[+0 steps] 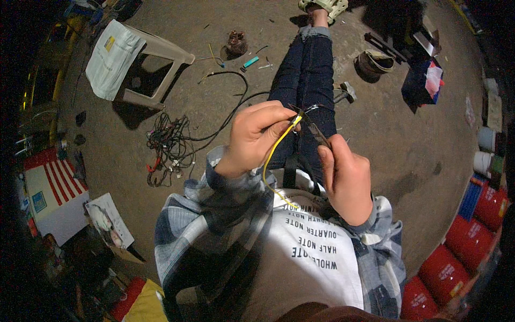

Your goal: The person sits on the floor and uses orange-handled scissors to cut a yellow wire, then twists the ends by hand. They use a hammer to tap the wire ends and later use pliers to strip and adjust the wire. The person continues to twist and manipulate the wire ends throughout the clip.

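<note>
Above my outstretched legs, my left hand is closed in a pinch at the top end of a yellow wire. A small pale and dark piece, perhaps a connector, shows at that end beside my fingertips. From there the wire curves down to the front of my white shirt. My right hand is closed around a slim dark metal tool; the fingers hide its handle, so its exact kind is unclear. The tool's tip points up toward the wire end, close to my left fingertips; whether they touch cannot be made out.
A tangle of dark cables lies on the floor at the left, near a plastic stool bearing a white bag. Ahead are a turquoise lighter-like object, a hammer and a round container. Red containers line the right.
</note>
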Tool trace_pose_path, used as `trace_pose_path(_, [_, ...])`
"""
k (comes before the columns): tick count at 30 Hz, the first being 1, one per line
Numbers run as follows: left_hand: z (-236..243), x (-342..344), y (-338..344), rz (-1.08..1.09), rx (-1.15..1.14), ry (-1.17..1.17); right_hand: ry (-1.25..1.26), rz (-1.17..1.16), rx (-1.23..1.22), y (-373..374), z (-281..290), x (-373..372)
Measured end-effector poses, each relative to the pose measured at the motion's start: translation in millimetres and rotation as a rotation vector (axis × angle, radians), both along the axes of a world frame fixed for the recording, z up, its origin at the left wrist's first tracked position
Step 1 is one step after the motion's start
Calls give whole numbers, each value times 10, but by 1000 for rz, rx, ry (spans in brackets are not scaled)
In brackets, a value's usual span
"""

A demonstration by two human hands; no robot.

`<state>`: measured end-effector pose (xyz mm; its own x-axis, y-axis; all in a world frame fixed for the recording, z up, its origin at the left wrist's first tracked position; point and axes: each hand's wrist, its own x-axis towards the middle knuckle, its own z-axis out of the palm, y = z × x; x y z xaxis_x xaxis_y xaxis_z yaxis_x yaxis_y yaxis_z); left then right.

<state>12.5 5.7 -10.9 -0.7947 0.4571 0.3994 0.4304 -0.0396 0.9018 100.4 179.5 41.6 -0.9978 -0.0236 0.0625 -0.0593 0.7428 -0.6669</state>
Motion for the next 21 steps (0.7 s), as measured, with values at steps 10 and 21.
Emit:
trace_pose_path(10, [61,20,102,198,-38,-22,63,-39,82,-103,-116,-97])
trace_pose_path(21, [65,-34,64,192,-167,71,-63,68,21,82,-72,-198])
